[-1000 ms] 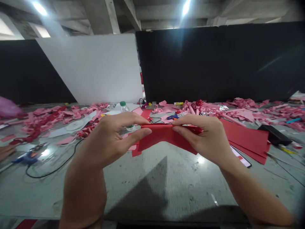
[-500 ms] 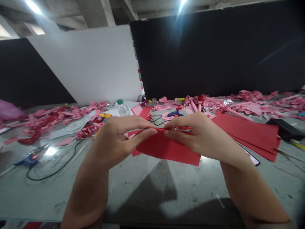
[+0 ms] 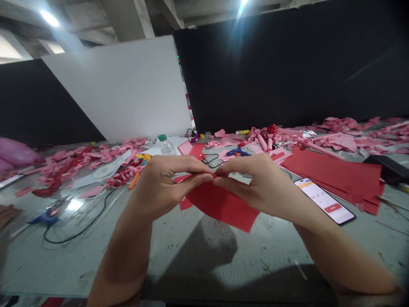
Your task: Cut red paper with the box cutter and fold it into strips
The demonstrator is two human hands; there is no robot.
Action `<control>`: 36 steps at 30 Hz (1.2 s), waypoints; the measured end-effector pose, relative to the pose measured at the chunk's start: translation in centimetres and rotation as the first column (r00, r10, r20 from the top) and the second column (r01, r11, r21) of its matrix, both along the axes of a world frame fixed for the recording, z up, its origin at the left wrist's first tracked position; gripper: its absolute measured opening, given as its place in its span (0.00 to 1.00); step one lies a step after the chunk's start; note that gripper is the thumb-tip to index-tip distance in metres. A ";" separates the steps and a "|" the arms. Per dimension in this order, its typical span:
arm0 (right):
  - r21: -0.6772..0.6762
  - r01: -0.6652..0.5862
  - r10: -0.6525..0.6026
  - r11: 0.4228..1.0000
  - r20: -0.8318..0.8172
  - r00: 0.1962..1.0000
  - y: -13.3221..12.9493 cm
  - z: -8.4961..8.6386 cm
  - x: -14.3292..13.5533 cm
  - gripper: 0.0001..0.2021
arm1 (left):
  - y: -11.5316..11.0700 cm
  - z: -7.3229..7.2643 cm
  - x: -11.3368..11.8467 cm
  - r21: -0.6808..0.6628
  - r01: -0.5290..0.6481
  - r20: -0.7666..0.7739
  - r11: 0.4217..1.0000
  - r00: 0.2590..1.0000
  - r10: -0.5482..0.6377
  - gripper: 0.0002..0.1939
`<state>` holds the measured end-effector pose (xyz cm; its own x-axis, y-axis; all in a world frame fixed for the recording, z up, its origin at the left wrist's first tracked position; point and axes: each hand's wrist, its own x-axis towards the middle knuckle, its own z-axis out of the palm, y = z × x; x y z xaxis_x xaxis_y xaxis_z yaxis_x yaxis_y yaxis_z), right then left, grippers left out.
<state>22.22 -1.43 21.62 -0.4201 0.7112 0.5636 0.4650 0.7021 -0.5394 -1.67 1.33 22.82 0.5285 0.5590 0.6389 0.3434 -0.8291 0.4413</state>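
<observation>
A sheet of red paper [image 3: 225, 204] hangs from my fingertips above the table, its lower edge curving down toward me. My left hand [image 3: 171, 183] pinches the top edge between thumb and fingers. Close beside it, my right hand [image 3: 252, 181] pinches the same edge, the two thumbs almost touching. The pinched edge looks folded or gathered, though the fingers hide most of it. Another piece of red paper [image 3: 185, 204] shows behind and below the held one.
Right of my hands lie a lit phone [image 3: 327, 202] and stacked red sheets [image 3: 338, 175]. A blue glue gun [image 3: 47, 216] with a black cord sits left, another glue gun [image 3: 238, 152] behind. Pink scraps, a green-capped bottle [image 3: 166, 146] and a person's hand [image 3: 6, 215] are around.
My hands have drawn closer together along the paper's top edge. The sheet's lower right corner has swung down and left. More of the phone shows, and another person's hand appears at the left edge.
</observation>
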 end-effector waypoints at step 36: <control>0.122 0.049 -0.054 0.991 0.038 0.998 -0.4 -0.6 -0.4 0.09 | 1.0 -0.7 -0.6 0.034 0.115 0.061 0.993 0.991 -0.117 0.08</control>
